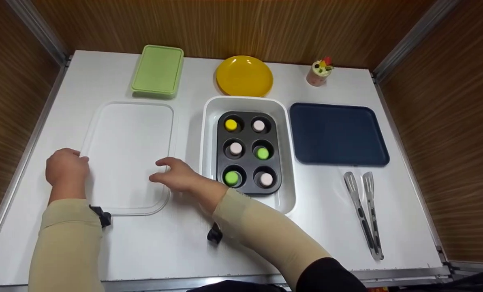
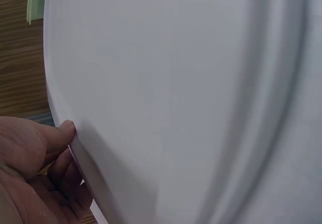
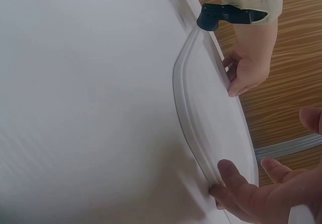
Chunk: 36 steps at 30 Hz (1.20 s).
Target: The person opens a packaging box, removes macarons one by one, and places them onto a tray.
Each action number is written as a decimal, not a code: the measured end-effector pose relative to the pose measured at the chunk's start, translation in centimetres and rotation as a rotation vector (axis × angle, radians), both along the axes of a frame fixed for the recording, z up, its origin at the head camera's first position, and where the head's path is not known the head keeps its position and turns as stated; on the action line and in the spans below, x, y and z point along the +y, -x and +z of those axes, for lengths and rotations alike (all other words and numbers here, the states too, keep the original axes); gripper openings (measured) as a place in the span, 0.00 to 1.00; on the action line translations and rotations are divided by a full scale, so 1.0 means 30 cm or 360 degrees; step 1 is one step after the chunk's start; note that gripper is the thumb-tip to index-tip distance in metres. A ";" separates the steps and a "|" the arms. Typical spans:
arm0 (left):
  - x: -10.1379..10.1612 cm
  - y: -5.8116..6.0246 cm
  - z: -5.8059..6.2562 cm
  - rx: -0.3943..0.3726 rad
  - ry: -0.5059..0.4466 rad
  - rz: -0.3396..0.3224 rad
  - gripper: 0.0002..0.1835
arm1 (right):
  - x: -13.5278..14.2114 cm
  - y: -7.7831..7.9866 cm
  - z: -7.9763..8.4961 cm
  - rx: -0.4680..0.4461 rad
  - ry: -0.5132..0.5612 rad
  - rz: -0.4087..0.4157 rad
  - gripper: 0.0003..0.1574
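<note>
A white rectangular lid [image 1: 130, 154] lies at the left of the table, with a raised rim and rounded corners. My left hand [image 1: 67, 168] grips its left edge; in the left wrist view the thumb [image 2: 64, 131] lies over the rim and the other fingers curl below. At the opposite edge is my right hand [image 1: 176, 175], thumb and forefinger spread apart. The right wrist view has its fingertips [image 3: 216, 190] at the lid's rim, apparently touching it. Beneath the right forearm stands a deep white bin [image 1: 289, 182], which holds a dark muffin tin [image 1: 248, 152].
Small yellow, pink and green pieces sit in the tin's cups. A green lidded box [image 1: 158, 69], a yellow plate [image 1: 244, 76] and a dessert cup [image 1: 318, 74] stand along the back. To the right lie a navy tray [image 1: 338, 134] and metal tongs [image 1: 365, 215]. Wooden panels enclose the table.
</note>
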State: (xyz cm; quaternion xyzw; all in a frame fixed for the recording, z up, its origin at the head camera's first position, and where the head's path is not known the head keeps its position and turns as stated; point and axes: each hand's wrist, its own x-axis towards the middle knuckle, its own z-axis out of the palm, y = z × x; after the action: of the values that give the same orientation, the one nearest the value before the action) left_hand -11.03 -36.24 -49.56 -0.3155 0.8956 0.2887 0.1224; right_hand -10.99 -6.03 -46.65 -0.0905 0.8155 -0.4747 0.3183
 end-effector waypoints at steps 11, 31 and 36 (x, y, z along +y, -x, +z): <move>0.009 -0.020 0.098 0.0233 0.0059 0.0058 0.33 | 0.169 -0.015 0.115 0.0309 0.0234 0.0238 0.32; 0.668 -0.137 0.125 0.0756 -0.0903 -0.0581 0.46 | 1.192 -0.087 0.177 0.1232 -0.0112 -0.0897 0.29; 0.753 -0.123 0.047 0.0659 -0.1064 -0.0648 0.44 | 1.398 -0.174 0.052 0.0939 -0.0673 -0.0989 0.43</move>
State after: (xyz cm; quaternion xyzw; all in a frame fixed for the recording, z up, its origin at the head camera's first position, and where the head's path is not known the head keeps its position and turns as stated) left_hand -7.34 -13.65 -48.14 -0.0112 0.8025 0.5897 0.0903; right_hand -5.78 35.92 -45.07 0.0936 0.9382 -0.3253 -0.0724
